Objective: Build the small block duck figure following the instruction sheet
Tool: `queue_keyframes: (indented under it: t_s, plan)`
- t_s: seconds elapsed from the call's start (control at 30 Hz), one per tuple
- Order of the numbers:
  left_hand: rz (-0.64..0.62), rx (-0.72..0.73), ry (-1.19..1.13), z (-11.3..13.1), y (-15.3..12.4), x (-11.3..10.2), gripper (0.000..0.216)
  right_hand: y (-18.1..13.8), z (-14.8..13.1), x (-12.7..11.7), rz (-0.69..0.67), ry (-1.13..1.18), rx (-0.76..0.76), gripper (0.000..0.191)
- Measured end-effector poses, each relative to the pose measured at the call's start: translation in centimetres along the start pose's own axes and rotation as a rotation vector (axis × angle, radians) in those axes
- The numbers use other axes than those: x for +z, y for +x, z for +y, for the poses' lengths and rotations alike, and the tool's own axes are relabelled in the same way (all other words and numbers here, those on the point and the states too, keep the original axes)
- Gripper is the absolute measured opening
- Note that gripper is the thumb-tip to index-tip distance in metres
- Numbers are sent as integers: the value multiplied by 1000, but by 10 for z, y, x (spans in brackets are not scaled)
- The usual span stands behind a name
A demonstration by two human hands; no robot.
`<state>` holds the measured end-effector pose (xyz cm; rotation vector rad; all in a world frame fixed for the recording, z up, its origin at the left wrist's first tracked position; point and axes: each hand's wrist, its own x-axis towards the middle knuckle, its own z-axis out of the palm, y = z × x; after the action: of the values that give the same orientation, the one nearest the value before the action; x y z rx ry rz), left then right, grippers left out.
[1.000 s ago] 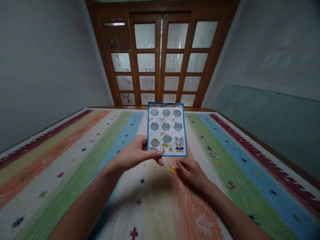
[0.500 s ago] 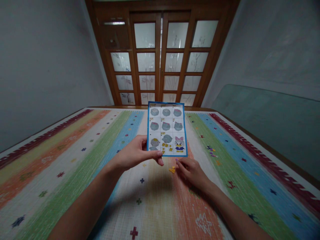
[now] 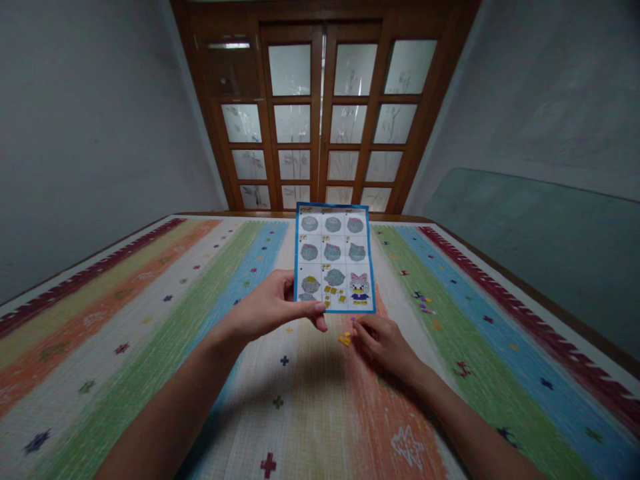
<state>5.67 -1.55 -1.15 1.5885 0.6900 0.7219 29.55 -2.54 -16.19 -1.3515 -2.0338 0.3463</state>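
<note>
My left hand [image 3: 273, 303] is closed on the lower left edge of a printed instruction sheet [image 3: 334, 230], thumb in front. The sheet stands upright with a blue border, its panels showing grey brick shapes, yellow pieces and a duck figure with a pink bow. Right of it and lower, my right hand [image 3: 384, 341] rests by the cloth with its fingers curled together. A tiny purple piece [image 3: 353, 319] shows at its fingertips; whether it is pinched or only touched I cannot tell. Small yellow building bricks [image 3: 345, 339] lie just left of those fingers.
A striped tablecloth [image 3: 165, 373] covers the table. Several tiny purple, yellow and pale pieces [image 3: 425, 305] lie on its green stripe to the right. Beyond the table's far edge stands a wooden door with glass panes [image 3: 325, 120]; walls flank both sides.
</note>
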Motion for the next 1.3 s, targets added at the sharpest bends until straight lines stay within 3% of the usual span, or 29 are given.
queue_keyframes:
  t_s: [1.3]
  plan:
    - [17,-16,-40,2,0,1,19,0,-2,-1,11,-11,-8,29]
